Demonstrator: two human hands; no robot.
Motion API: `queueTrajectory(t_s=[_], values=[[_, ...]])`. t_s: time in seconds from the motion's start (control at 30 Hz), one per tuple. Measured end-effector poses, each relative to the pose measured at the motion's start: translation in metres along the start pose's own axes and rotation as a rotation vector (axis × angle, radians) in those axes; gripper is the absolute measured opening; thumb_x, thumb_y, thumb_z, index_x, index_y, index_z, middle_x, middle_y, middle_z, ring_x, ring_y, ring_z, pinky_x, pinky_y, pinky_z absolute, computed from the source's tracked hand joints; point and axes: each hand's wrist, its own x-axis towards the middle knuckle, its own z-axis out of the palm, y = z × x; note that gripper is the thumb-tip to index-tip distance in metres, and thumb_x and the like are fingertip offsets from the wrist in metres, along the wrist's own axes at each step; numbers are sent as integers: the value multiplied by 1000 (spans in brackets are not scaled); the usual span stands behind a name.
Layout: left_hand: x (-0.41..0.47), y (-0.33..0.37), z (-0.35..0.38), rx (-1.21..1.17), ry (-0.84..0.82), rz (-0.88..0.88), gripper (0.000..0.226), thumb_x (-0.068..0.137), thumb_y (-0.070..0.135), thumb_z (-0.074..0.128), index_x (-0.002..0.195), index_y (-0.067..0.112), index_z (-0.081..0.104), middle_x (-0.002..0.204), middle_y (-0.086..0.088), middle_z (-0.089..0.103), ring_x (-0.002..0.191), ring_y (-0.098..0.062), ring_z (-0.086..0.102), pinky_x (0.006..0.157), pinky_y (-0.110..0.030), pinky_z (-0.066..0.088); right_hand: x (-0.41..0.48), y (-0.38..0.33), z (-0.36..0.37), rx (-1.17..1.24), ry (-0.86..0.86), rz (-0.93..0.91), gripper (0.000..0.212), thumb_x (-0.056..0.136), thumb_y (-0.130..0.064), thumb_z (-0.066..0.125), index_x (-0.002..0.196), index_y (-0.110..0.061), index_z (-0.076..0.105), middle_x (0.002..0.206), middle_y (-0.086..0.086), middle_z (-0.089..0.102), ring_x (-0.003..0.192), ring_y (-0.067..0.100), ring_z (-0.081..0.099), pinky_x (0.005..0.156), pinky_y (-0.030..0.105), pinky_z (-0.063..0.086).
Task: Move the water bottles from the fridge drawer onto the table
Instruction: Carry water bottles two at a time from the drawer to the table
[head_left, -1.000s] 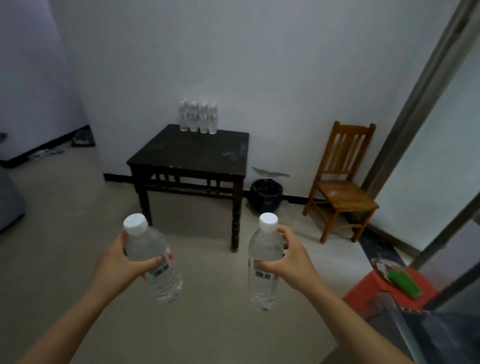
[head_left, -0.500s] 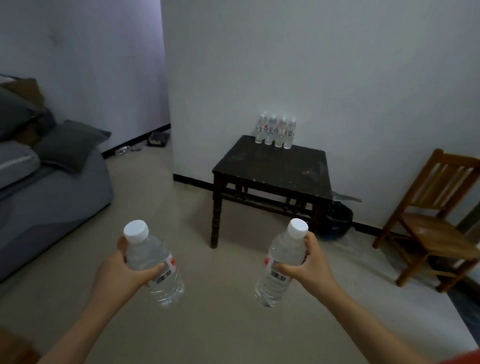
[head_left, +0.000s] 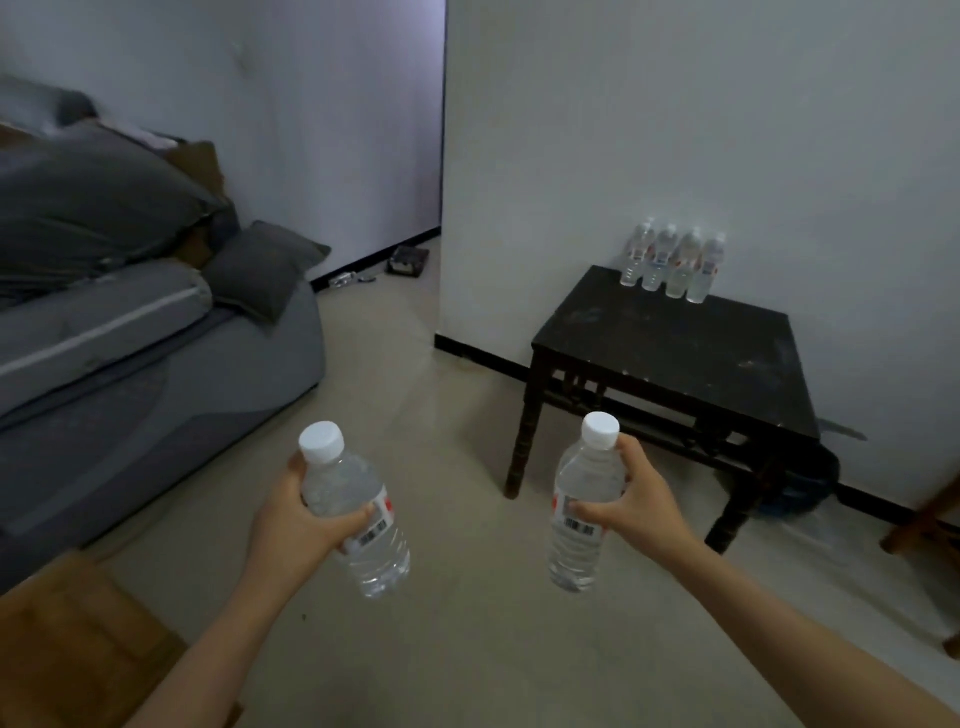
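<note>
Pale floor (head_left: 441, 405) ran up to a dark tabletop (head_left: 675, 358) against a white wall. A row of four water bottles (head_left: 672, 265) stood upright at the tabletop's far edge. Short of the tabletop and clear of it, the left grip (head_left: 296, 525) was clenched round one tilted bottle (head_left: 358, 509), and the right grip (head_left: 641, 509) clasped a second bottle (head_left: 579, 519), nearly upright. A grey sofa (head_left: 156, 374) lay well left of the tabletop.

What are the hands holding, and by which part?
The left hand grips a clear plastic white-capped water bottle round its upper body; the right hand grips a second clear bottle the same way.
</note>
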Motion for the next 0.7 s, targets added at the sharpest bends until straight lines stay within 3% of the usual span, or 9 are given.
queueTrajectory(t_s=[0.13,0.27,0.37,0.5,0.7], values=[[56,-2,1,39,8,-14,61,33,51,72,90,45,50,92,19,63,86,-11,63,77,-38,54,65,-2,23,8,-12,-33,72,61,-13,82,116,-34,41,106,-10,57,102,15,57,89,44,51],[123,6,5,110,35,-14,73,33,51,69,101,38,47,87,20,59,86,-16,62,80,-38,52,138,-7,44,48,-9,-76,71,61,-12,82,114,-34,40,109,-4,56,104,20,56,90,48,49],[171,13,9,119,58,-5,66,44,40,77,101,39,44,87,20,55,87,-18,59,81,-40,51,195,-16,58,28,-24,-115,72,61,-13,82,109,-41,38,110,-5,54,106,22,55,91,48,48],[223,6,7,105,112,-13,56,61,13,82,95,39,47,89,12,58,85,-16,60,77,-37,51,253,-23,79,25,-43,-140,71,61,-13,83,111,-37,37,110,-5,54,106,20,55,92,47,48],[294,-11,-1,79,154,-43,55,59,13,83,102,28,51,87,13,60,79,-10,60,69,-31,48,321,-27,111,-1,-107,-131,70,61,-14,82,111,-38,38,107,-10,52,105,17,53,93,44,48]])
